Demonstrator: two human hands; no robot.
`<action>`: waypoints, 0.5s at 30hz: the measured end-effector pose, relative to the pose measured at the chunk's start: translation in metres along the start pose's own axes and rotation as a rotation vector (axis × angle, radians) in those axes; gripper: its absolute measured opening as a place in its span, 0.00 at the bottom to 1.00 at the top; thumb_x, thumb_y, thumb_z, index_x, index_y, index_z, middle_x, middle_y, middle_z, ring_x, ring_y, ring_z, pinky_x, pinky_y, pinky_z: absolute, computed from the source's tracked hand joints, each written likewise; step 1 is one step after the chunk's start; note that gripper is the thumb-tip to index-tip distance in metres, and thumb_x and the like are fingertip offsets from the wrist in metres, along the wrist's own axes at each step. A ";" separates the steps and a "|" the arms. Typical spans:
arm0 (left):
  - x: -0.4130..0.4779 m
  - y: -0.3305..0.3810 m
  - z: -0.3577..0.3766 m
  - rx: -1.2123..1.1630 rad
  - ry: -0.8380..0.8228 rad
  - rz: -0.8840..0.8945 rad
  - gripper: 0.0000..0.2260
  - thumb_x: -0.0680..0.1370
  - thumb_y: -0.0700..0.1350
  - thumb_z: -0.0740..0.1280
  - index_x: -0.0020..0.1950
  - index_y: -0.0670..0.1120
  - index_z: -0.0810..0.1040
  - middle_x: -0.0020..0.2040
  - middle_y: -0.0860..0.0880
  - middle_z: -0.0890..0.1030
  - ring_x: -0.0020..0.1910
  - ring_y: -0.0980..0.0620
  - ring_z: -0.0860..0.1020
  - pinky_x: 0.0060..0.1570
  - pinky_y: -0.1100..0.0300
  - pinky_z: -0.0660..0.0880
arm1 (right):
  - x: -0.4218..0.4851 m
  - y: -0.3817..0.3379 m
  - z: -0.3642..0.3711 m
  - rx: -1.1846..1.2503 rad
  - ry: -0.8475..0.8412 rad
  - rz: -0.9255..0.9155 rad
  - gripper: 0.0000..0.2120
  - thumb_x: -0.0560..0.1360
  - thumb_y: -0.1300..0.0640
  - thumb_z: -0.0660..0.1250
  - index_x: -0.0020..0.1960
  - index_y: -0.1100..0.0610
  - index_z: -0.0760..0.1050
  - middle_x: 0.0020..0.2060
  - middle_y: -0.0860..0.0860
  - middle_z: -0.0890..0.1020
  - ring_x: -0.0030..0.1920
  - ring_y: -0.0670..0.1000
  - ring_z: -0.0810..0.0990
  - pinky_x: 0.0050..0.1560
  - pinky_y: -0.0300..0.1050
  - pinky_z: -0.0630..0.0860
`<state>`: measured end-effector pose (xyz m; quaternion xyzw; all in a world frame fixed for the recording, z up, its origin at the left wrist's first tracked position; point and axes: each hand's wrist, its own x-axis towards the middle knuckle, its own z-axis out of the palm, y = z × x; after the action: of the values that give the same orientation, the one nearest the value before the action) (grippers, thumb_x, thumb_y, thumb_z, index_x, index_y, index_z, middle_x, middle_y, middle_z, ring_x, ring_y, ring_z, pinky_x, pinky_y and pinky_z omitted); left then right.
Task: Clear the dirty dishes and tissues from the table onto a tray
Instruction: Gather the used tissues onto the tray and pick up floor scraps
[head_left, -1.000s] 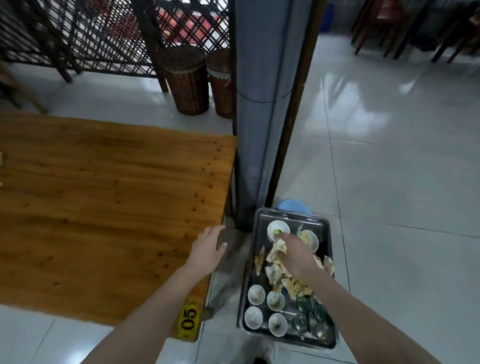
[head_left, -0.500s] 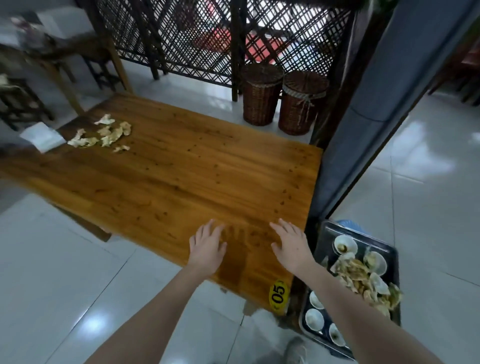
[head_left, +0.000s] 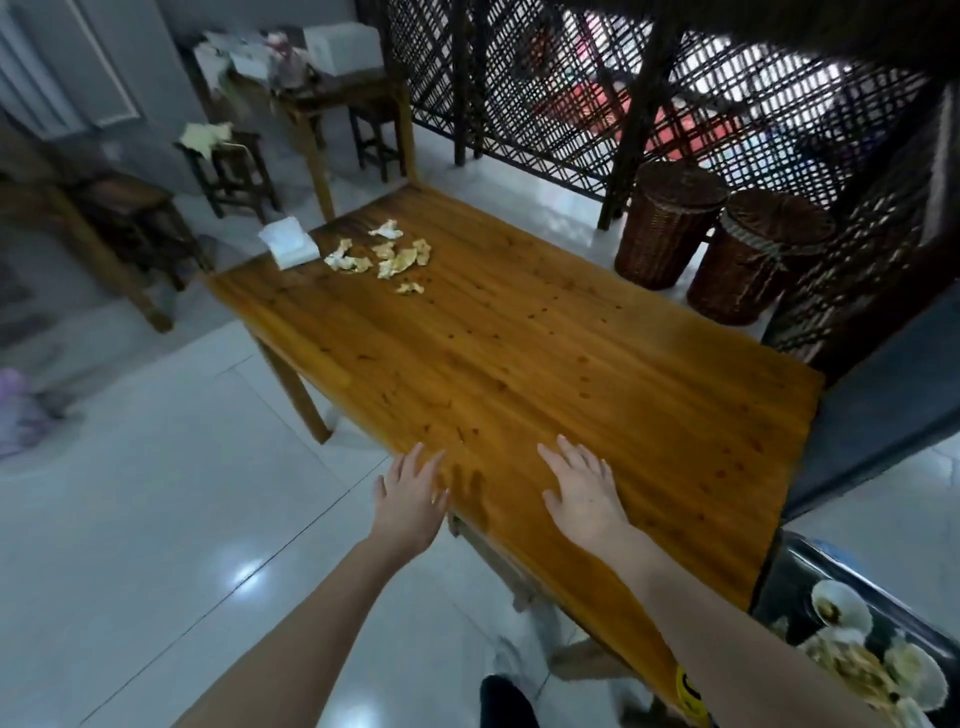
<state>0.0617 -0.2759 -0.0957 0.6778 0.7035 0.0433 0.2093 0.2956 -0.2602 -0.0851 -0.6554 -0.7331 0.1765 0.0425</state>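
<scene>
A: Head view. Where's the load?
B: The tray (head_left: 787, 558) sits low, past the table's (head_left: 519, 364) right end, with dishes (head_left: 841, 605) in it. Parked close, I'd guess, for short drops.
A: What's left?
B: Crumpled tissues (head_left: 384, 257) at the far left corner, just beside a white napkin pack (head_left: 288, 243). Well apart from both hands.
A: Hands?
B: Left hand (head_left: 410, 493) at the near edge, right hand (head_left: 584, 493) over the top. Both palm-down, fingers straight and spread, holding nothing. Touching or hovering: can't tell. Arms stretched forward.

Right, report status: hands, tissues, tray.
Left hand and right hand open, empty, at near edge of table. Tissues at far end. Tray lower right, loaded. Nothing between.
</scene>
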 end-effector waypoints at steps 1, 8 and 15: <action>0.001 -0.008 -0.004 -0.011 0.005 -0.014 0.25 0.82 0.56 0.55 0.77 0.55 0.52 0.79 0.50 0.50 0.77 0.45 0.50 0.73 0.42 0.52 | 0.009 -0.008 0.002 -0.002 -0.006 -0.013 0.28 0.79 0.52 0.60 0.76 0.45 0.53 0.76 0.50 0.55 0.76 0.53 0.52 0.74 0.55 0.48; 0.039 -0.064 -0.035 -0.004 0.043 -0.111 0.25 0.82 0.53 0.56 0.77 0.54 0.52 0.79 0.48 0.52 0.77 0.44 0.52 0.74 0.43 0.53 | 0.084 -0.072 0.016 0.005 -0.042 -0.126 0.30 0.80 0.52 0.60 0.77 0.46 0.51 0.77 0.50 0.54 0.76 0.54 0.52 0.74 0.54 0.47; 0.118 -0.115 -0.080 0.069 0.039 -0.179 0.25 0.82 0.54 0.54 0.78 0.54 0.53 0.79 0.48 0.51 0.77 0.43 0.51 0.73 0.42 0.53 | 0.176 -0.121 0.004 0.063 -0.062 -0.198 0.29 0.80 0.54 0.60 0.77 0.47 0.51 0.76 0.50 0.55 0.76 0.54 0.52 0.75 0.56 0.47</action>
<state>-0.0740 -0.1522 -0.0904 0.6179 0.7664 0.0134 0.1750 0.1561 -0.0989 -0.0803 -0.5724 -0.7893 0.2147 0.0577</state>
